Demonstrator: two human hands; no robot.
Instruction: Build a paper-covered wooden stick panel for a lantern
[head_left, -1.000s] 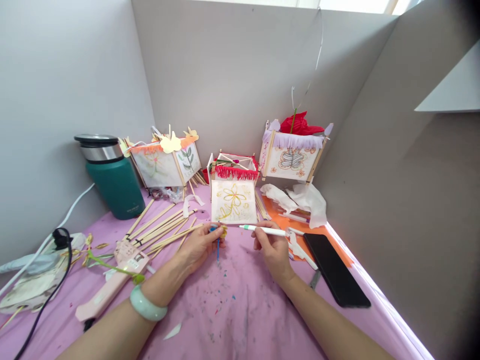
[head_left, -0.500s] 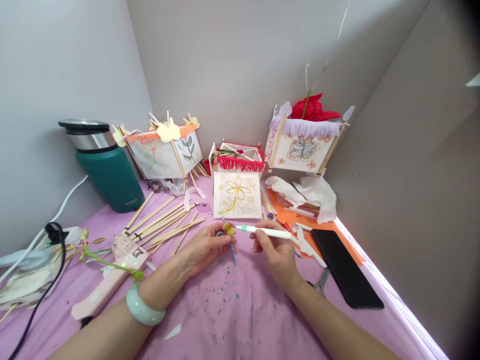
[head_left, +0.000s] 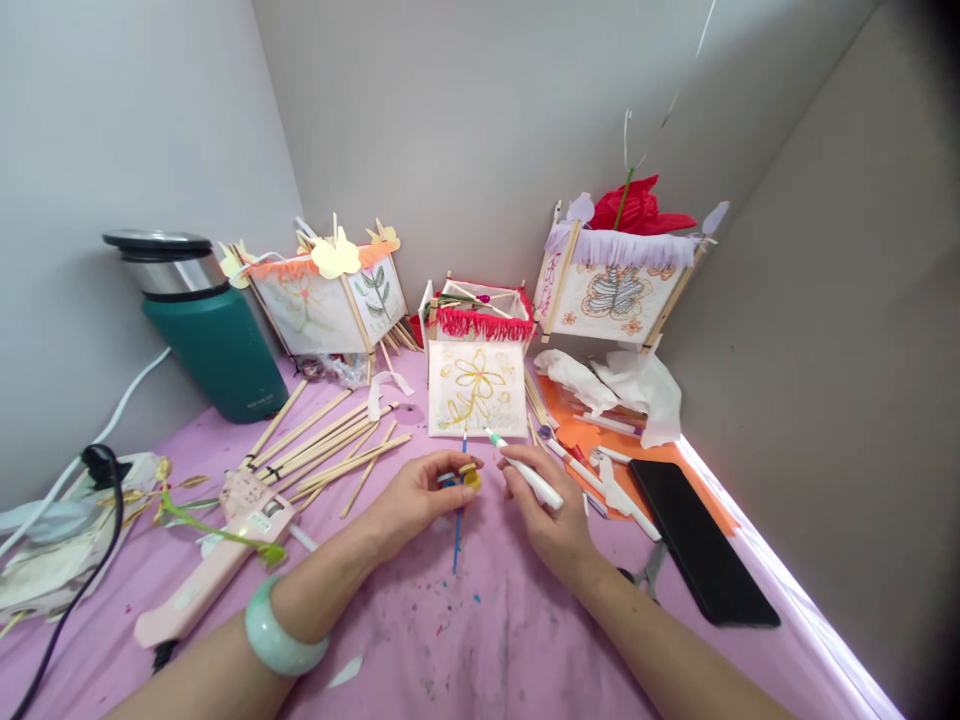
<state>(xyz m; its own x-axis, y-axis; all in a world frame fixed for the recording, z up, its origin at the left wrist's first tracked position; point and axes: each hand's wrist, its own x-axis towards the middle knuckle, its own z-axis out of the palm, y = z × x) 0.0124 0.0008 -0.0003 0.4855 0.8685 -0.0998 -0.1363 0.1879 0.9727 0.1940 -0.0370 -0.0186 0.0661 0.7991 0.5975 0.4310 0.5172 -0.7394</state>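
A: What does the left hand (head_left: 416, 495) hold?

B: A thin blue stick (head_left: 458, 515) with a small yellow bead (head_left: 471, 476) at the grip. Thumb and forefinger pinch together on the stick just beside the bead; the stick runs down from the fingertips towards the cloth (head_left: 480, 620) and a short end shows above them.

A: And the right hand (head_left: 551, 520)?

B: It grips a white pen (head_left: 525, 470) with a pale green tip. The fingers close round the barrel; the tip points up and left, near the bead but apart from it.

A: Where do these lie on the table?

B: Both hands sit mid-table, just in front of a square paper panel (head_left: 475, 389) bearing a yellow flower drawing.

A: Materials and shapes?

B: The cloth is pink, smooth and speckled with paint. Pale, straight wooden sticks (head_left: 330, 448) lie fanned to the left. Three box lanterns stand behind: one (head_left: 330, 300) with orange fringe and yellow paper butterflies, one (head_left: 480, 318) with red fringe, one (head_left: 619, 290) with lilac fringe and red crumpled paper on top. A green flask (head_left: 210, 335) with a steel lid stands far left. A flat black phone (head_left: 701, 545) lies right, beside crumpled white tissue (head_left: 622, 385) on orange paper (head_left: 577, 435). A jade-green bangle (head_left: 281, 640) rings the left wrist.
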